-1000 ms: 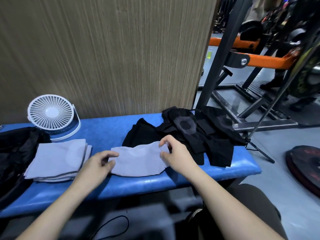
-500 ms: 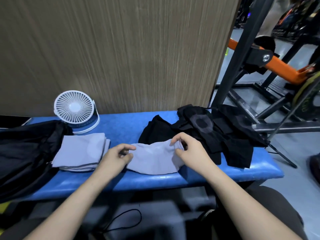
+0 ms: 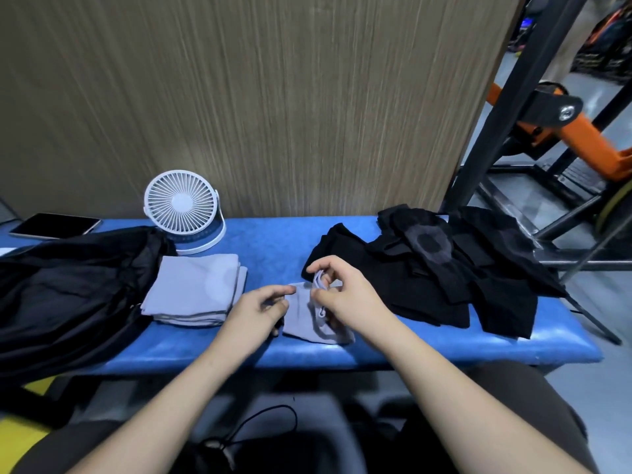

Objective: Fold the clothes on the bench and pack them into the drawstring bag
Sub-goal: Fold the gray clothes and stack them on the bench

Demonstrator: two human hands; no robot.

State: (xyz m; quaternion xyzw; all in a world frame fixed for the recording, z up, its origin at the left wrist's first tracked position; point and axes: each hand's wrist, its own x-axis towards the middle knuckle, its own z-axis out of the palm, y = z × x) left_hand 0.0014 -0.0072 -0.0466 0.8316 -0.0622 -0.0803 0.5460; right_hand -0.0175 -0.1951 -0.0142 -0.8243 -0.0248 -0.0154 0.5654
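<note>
Behind everything stands a big brown wall (image 3: 273, 97) with thin lines running down it. Next in size is the long blue table (image 3: 280, 241), which runs from left to right. A black drawstring bag (image 3: 68, 289) lies flat on the left end of the table. A pile of black clothes (image 3: 444, 275) lies loose on the right end. Near the bag sits a neat stack of folded grey clothes (image 3: 196, 289). A white fan (image 3: 183, 206) stands behind that stack, close to the wall. A dark phone (image 3: 54, 225) lies at the far left, behind the bag.

A small grey cloth (image 3: 301, 316) lies on the front middle of the table, between the grey stack and the black pile. The left hand (image 3: 256, 311) pinches the left edge of this cloth with curled fingers. The right hand (image 3: 342, 295) holds the top edge of the cloth between its thumb and fingers and lifts that part up a little. Both hands are very close to each other over the cloth.
</note>
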